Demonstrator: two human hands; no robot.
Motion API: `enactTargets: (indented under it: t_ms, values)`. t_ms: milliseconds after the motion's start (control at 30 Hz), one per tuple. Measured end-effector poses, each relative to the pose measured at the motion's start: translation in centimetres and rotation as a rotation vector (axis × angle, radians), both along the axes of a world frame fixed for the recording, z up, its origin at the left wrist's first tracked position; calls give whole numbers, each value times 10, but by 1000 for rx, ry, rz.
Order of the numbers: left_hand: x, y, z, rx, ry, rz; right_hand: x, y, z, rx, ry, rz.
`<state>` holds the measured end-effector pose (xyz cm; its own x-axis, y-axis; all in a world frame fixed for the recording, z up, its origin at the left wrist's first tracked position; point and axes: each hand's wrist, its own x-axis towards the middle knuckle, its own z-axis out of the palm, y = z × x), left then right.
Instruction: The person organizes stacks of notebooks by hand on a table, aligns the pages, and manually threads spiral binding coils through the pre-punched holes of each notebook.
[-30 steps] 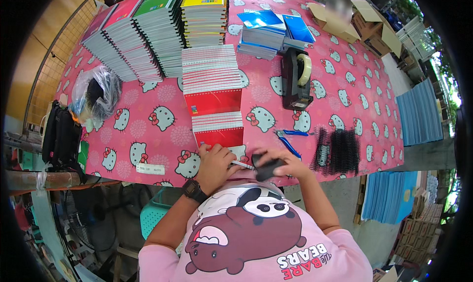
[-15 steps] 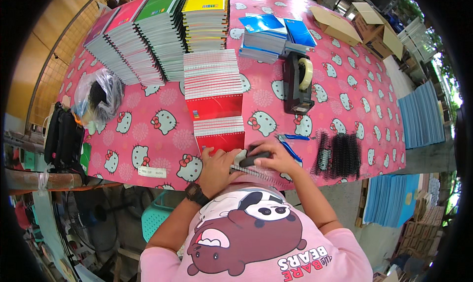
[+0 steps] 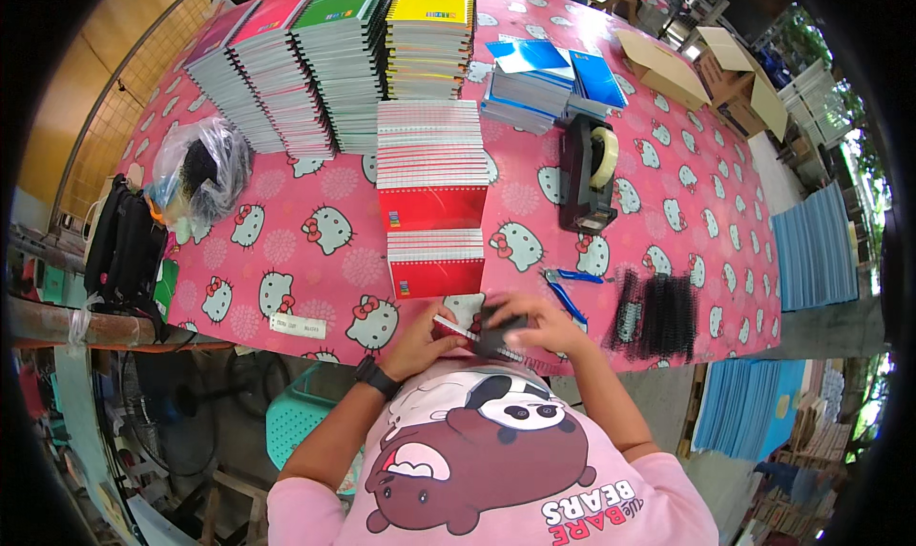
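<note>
At the front edge of the table my left hand (image 3: 420, 346) is closed on a thin red notebook (image 3: 452, 326), whose pale punched edge points toward my right hand. My right hand (image 3: 542, 326) curls around a black object (image 3: 501, 328), blurred by motion, held against that edge. Its exact kind does not show. Just beyond my hands lie red notebooks (image 3: 434, 277) in an overlapping row, their punched edges showing. Blue-handled cutters (image 3: 570, 300) lie right of my right hand, beside a bundle of black spiral binding coils (image 3: 658, 315).
Tall stacks of bound notebooks (image 3: 339, 78) stand at the back left, with blue notebooks (image 3: 530, 88) right of them. A black tape dispenser (image 3: 587, 178), a plastic bag (image 3: 202, 174), a white label strip (image 3: 297, 325) and cardboard boxes (image 3: 663, 69) also rest on the pink cloth.
My left hand has drawn back from the nearest red notebooks, and a red notebook edge now shows in it. The black object has turned in my right hand. The whole view has shifted slightly.
</note>
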<state>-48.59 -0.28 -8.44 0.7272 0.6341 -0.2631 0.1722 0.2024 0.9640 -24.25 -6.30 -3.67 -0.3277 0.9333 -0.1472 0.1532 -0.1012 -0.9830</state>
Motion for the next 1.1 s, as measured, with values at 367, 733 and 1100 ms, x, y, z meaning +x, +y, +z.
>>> enactTargets:
  t_ms: [367,733,1100]
  values:
    - [4,2,-8,31,-143,6,-10,3,-3,27,73,-187]
    - [0,0,-6,87,-46,22,-15,5,-10,-51,-61,-237]
    - [46,27,73,614,-2,83,-17,18,47,598,-336,-483]
